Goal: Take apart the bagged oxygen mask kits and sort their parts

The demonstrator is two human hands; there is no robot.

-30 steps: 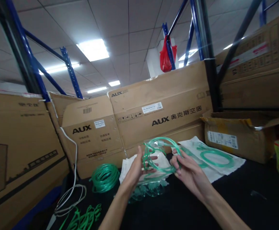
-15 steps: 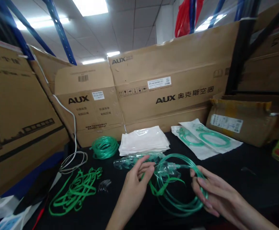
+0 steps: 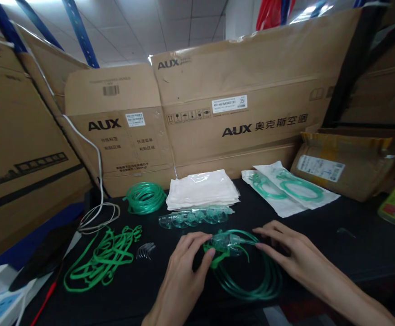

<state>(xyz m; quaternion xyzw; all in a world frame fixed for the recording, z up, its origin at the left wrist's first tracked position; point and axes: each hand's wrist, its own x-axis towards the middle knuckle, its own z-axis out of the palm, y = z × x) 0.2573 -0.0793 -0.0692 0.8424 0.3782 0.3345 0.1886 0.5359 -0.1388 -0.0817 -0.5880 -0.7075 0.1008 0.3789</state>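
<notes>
A clear green-tinted oxygen mask (image 3: 222, 241) with a green elastic strap (image 3: 220, 259) lies on the black table, on top of a coil of green tubing (image 3: 252, 294). My left hand (image 3: 189, 267) pinches the mask's left edge between thumb and fingers. At the upper right of the coil, my right hand (image 3: 287, 249) has its thumb and fingertips around the tubing near the mask's connector. Behind them is a row of nested clear masks (image 3: 197, 217), in front of a stack of white pouches (image 3: 202, 190).
Left are a second tubing coil (image 3: 146, 198), tangled green straps (image 3: 105, 260), small clear pieces (image 3: 145, 250) and a white cable (image 3: 98, 167). Two filled pouches (image 3: 282, 206) lie back right, beside an open carton (image 3: 340, 165). Cardboard panels (image 3: 197, 149) wall the back.
The mask and coil have come down onto the table. My right hand has shifted from the coil's right side to its top, near the connector. The view has tilted downward.
</notes>
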